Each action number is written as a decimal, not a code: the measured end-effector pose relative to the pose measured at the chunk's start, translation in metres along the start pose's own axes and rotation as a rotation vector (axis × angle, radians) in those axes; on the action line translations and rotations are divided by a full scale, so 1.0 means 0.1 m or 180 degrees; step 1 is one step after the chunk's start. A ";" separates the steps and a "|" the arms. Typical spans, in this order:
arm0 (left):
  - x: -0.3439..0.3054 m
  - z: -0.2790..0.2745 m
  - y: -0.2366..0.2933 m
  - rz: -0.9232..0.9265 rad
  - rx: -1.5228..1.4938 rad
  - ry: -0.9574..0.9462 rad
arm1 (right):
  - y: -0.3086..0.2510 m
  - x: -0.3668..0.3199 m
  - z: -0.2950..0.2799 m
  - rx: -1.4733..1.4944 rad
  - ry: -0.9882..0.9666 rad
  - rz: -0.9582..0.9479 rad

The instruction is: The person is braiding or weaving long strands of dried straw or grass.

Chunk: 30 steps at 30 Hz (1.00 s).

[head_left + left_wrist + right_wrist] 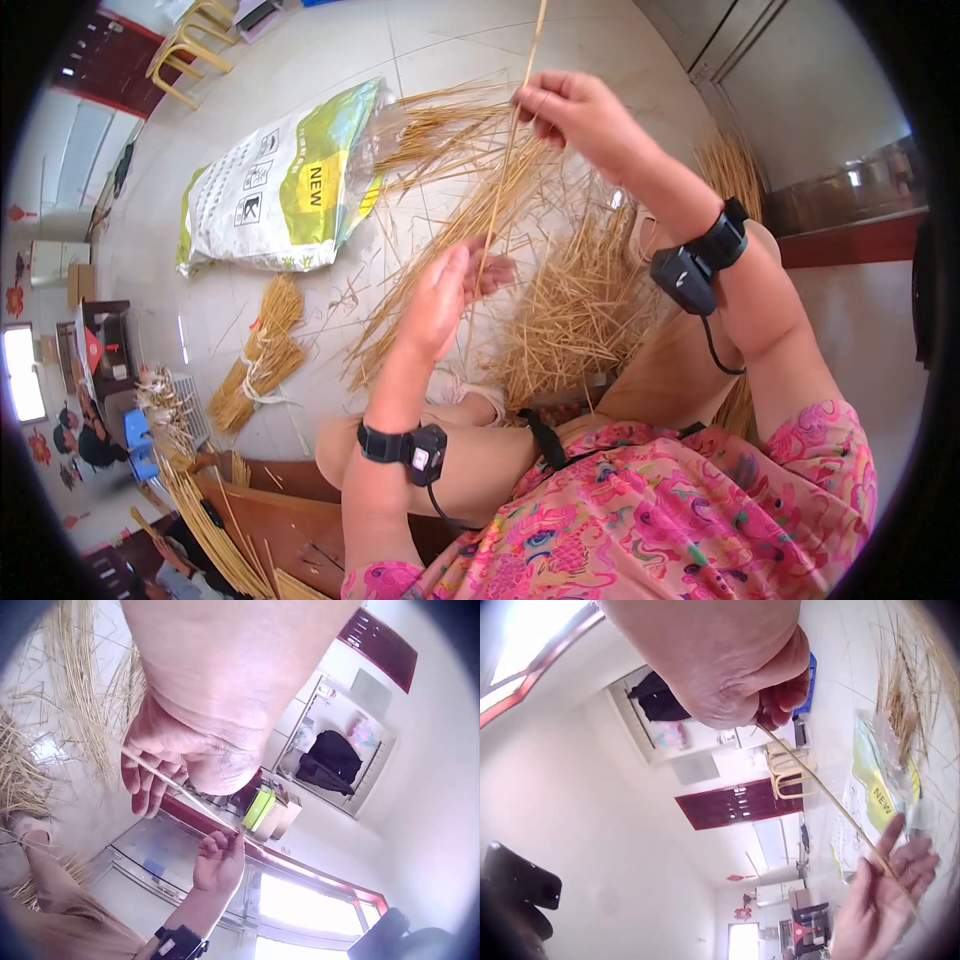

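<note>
Golden stalk [836, 804]; tied bundle [260, 345] head-view only

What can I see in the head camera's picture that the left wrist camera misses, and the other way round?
Only the head view shows the bag marked NEW, the tied straw bundle beside it on the floor, and the pink patterned top.

Only the left wrist view shows the bright green box.

Both show the left hand and right hand, the long straw pinched by the right, and loose straw on the floor.
</note>
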<state>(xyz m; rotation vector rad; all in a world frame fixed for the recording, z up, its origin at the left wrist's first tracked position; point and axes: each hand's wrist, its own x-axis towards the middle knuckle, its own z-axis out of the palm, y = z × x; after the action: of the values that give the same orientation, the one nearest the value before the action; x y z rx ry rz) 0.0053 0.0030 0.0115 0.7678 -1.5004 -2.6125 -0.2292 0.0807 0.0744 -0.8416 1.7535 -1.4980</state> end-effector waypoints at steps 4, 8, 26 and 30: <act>-0.14 0.03 -0.04 -0.0070 0.0393 -0.0167 | -0.07 0.11 -0.26 -0.0162 0.0754 -0.0232; -0.19 -0.02 -0.09 -0.0021 0.0603 -0.0331 | -0.04 0.13 -0.35 -0.0178 0.0956 -0.0259; -0.04 0.14 -0.04 0.0579 0.0339 0.0340 | 0.36 -0.62 0.68 0.0891 -0.0951 0.0529; -0.08 0.13 -0.01 0.0689 0.0495 0.0180 | 0.28 -0.63 0.70 0.0829 -0.0662 0.0505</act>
<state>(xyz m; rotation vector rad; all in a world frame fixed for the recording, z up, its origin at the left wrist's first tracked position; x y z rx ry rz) 0.0072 0.0161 0.0194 0.6425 -1.6818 -2.3227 -0.1372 0.0971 0.0441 -0.6811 1.4040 -1.4398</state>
